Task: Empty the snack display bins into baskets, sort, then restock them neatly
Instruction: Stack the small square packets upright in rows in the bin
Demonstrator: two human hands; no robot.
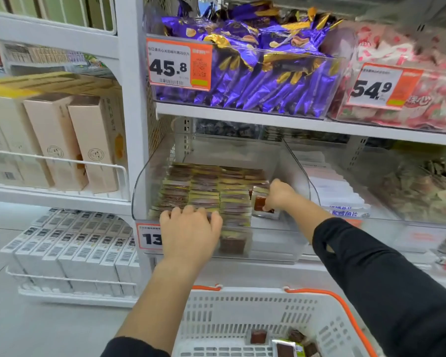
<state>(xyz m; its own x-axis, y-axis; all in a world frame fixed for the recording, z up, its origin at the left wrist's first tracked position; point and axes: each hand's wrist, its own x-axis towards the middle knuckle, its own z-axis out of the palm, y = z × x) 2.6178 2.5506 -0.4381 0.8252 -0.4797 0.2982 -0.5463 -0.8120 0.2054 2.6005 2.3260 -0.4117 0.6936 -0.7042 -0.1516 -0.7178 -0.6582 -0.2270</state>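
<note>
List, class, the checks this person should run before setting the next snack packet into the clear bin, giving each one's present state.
1. Right hand pinches a brown packet: ok.
2. Left hand steadies the front rows: ok.
3. Stacked packets in tidy rows: ok.
4. Free space in the clear bin at its right: ok.
5. Basket emptied: not ok, a few packets remain.
6. Packets match in kind: cannot tell.

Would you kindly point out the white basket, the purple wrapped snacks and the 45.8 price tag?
white basket (245,309): head view, on its slotted back wall.
purple wrapped snacks (273,83): head view, mid-pile, seen through the bin front.
45.8 price tag (169,67): head view, on the printed digits.
</note>
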